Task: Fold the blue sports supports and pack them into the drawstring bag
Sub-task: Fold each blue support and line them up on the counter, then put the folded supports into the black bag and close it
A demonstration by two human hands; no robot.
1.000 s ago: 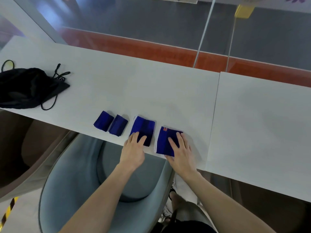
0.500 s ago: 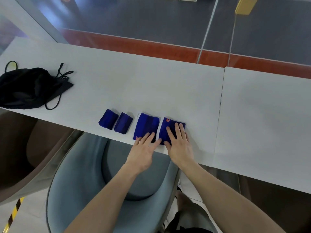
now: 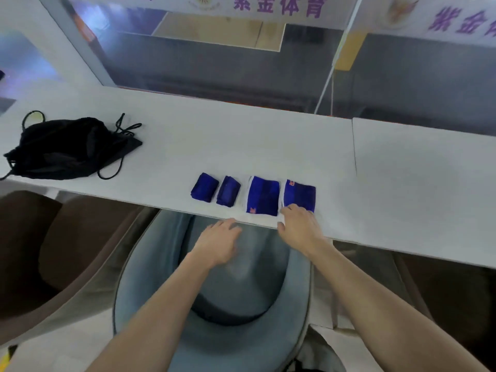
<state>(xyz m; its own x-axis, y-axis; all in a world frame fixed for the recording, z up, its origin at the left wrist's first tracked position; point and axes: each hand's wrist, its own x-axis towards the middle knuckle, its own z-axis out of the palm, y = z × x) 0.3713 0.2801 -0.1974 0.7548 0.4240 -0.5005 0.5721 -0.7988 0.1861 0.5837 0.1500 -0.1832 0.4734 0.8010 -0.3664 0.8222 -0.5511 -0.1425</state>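
Four blue supports (image 3: 261, 196) lay folded beyond the spread fingers (image 3: 288, 209), lined up ready for the bag (image 3: 67, 149); both hands held nothing.

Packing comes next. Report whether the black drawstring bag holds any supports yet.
Cannot tell what is inside the drawstring bag, slumped at the table's left end. Four folded blue supports lie outside it in a row.

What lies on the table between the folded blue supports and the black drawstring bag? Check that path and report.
Nothing visible. The four blue supports sit in a row near the table's front edge; the drawstring bag lies far to their left. Only bare white tabletop and the bag's own loose cord lie between.
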